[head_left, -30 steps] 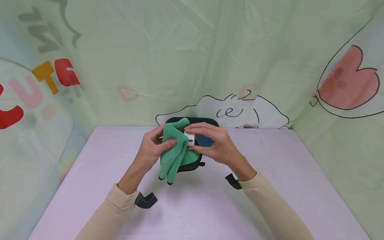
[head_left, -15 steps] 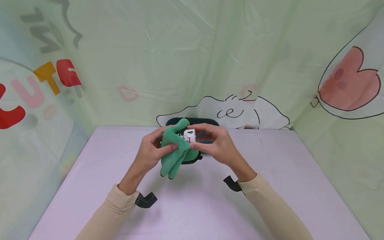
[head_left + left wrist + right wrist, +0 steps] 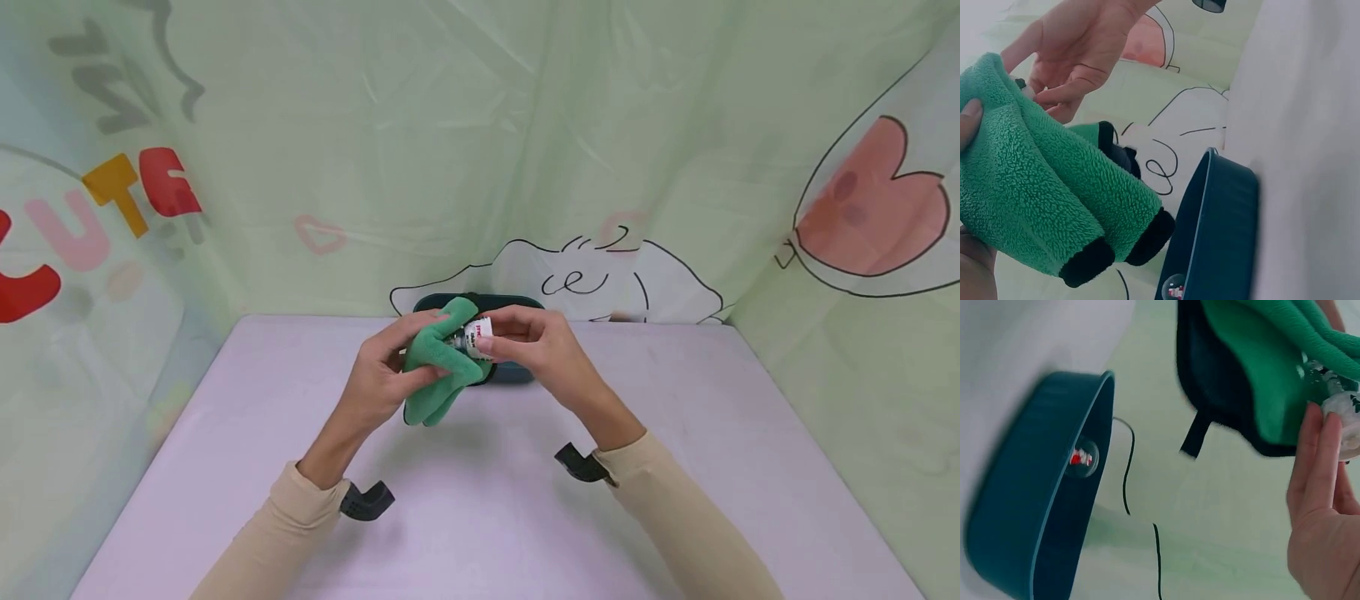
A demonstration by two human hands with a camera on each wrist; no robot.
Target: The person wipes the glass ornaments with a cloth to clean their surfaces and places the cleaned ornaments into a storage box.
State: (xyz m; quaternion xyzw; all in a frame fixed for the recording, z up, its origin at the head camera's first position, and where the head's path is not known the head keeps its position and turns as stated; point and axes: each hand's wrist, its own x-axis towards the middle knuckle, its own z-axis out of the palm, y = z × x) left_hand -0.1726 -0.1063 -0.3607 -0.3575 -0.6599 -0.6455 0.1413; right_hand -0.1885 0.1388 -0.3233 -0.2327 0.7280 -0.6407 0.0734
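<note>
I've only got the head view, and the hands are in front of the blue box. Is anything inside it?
Observer: Yes! The right wrist view shows a clear ball with red and white in it, inside the blue box.
Operator: Ooh! And is there anything on the edge of the green cloth that I can't see?
Observer: Yes, the right wrist view shows a short black strap sticking out from it.
</note>
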